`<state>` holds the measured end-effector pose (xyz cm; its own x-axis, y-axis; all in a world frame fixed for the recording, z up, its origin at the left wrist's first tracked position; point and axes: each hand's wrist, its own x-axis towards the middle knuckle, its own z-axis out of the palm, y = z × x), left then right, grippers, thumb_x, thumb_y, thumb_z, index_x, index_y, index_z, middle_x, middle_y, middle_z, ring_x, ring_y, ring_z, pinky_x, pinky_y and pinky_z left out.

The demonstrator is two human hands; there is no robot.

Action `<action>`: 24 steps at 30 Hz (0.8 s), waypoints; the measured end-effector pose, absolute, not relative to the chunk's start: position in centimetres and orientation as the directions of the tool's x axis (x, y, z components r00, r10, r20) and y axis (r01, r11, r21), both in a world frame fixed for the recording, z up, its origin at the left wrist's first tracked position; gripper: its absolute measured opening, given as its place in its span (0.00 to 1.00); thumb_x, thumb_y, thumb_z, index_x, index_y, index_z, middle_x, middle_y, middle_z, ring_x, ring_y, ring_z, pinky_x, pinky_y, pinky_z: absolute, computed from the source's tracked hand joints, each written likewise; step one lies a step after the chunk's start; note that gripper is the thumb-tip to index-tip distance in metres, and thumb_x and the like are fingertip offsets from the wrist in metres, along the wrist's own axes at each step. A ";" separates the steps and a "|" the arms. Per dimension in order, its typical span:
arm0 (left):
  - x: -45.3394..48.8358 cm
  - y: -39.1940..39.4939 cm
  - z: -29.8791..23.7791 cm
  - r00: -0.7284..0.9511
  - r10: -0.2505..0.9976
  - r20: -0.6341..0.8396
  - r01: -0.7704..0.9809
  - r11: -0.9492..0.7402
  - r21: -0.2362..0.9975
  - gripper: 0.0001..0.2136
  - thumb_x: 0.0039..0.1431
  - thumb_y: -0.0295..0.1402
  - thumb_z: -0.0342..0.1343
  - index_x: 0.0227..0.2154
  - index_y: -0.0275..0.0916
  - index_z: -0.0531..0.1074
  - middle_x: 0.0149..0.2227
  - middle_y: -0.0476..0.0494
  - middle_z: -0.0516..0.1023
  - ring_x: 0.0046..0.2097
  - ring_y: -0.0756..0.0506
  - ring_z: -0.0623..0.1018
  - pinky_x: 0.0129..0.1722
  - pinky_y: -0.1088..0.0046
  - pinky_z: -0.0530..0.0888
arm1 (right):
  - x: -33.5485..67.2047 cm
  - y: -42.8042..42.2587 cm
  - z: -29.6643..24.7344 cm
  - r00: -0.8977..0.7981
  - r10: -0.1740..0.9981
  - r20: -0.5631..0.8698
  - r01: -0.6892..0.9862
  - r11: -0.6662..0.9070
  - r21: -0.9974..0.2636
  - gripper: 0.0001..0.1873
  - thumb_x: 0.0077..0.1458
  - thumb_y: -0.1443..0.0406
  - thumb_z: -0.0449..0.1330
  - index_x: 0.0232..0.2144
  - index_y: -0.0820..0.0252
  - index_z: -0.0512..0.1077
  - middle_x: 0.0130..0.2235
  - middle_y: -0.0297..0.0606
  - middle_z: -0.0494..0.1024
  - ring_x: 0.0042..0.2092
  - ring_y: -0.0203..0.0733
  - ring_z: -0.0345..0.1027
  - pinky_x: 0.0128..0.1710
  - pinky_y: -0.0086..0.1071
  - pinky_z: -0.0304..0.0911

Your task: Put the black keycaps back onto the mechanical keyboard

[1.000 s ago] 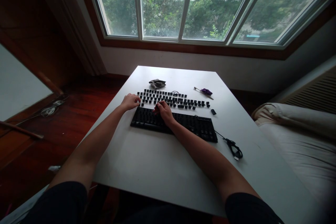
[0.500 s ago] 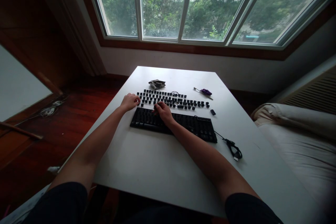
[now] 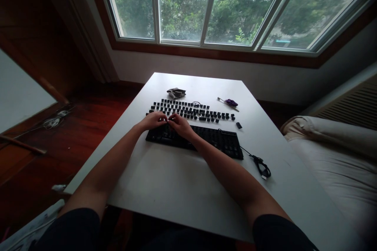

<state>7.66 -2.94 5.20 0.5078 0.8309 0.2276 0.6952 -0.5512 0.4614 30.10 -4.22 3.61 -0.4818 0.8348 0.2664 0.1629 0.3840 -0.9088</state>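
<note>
A black keyboard [image 3: 218, 140] lies across the white table, with many of its keys off. My left hand [image 3: 154, 120] is over its upper left end, fingers curled into a pinch. Beside it, my right hand [image 3: 180, 125] is closed too, its fingertips nearly meeting those of the left above the keyboard. Something small and dark shows between the fingertips, too tiny to name. Just behind the keyboard, loose black keycaps [image 3: 203, 119] stand in several rows, some of them hidden by my hands.
A crumpled grey cloth [image 3: 176, 93] lies behind the keycaps. To the right are a thin brush-like stick [image 3: 221, 100], a purple bundle [image 3: 231, 102] and a lone larger black keycap [image 3: 238, 125]. The coiled USB cable [image 3: 262, 168] rests right of the keyboard on the table [image 3: 176, 188].
My left hand has moved right, from the left end of the keycap rows to the right hand over the keyboard. The right hand has shifted slightly left.
</note>
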 end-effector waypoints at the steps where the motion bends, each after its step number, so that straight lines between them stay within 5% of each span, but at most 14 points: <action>1: 7.8 -3.1 5.0 0.518 0.825 0.226 0.687 -0.559 0.464 0.08 0.59 0.38 0.60 0.39 0.42 0.79 0.36 0.47 0.75 0.35 0.47 0.73 0.36 0.71 0.68 | 30.1 -4.2 3.5 -0.491 0.830 0.265 0.185 0.397 -0.899 0.10 0.60 0.58 0.60 0.41 0.56 0.71 0.26 0.29 0.76 0.28 0.38 0.72 0.30 0.29 0.64; 9: 7.8 -3.1 4.0 0.510 0.823 0.250 0.676 -0.564 0.474 0.11 0.57 0.40 0.62 0.39 0.41 0.77 0.37 0.47 0.74 0.36 0.47 0.73 0.37 0.71 0.68 | 29.9 -4.2 3.5 -0.564 0.788 0.246 0.242 0.443 -0.863 0.09 0.59 0.59 0.61 0.40 0.57 0.72 0.29 0.31 0.77 0.30 0.39 0.71 0.32 0.30 0.63; 18: 8.0 -3.6 4.3 0.494 0.839 0.226 0.678 -0.535 0.505 0.10 0.55 0.35 0.60 0.40 0.41 0.78 0.38 0.46 0.74 0.35 0.48 0.72 0.36 0.72 0.68 | 30.5 -6.1 6.5 -0.770 0.541 0.338 0.253 0.745 -0.617 0.05 0.58 0.65 0.63 0.37 0.61 0.76 0.30 0.32 0.75 0.30 0.35 0.64 0.33 0.28 0.56; 24: 8.0 -3.9 4.4 0.479 0.846 0.232 0.679 -0.525 0.513 0.11 0.58 0.40 0.60 0.41 0.41 0.78 0.37 0.46 0.73 0.35 0.48 0.72 0.36 0.72 0.69 | 31.5 -5.9 7.8 -0.787 0.533 0.312 0.217 0.712 -0.668 0.05 0.56 0.67 0.63 0.37 0.58 0.78 0.31 0.33 0.78 0.31 0.36 0.67 0.35 0.28 0.58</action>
<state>7.96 -3.86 4.39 0.4794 0.8465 0.2315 0.6791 -0.5250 0.5130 31.45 -5.86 7.77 -0.7865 0.5328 0.3123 0.2170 0.7119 -0.6679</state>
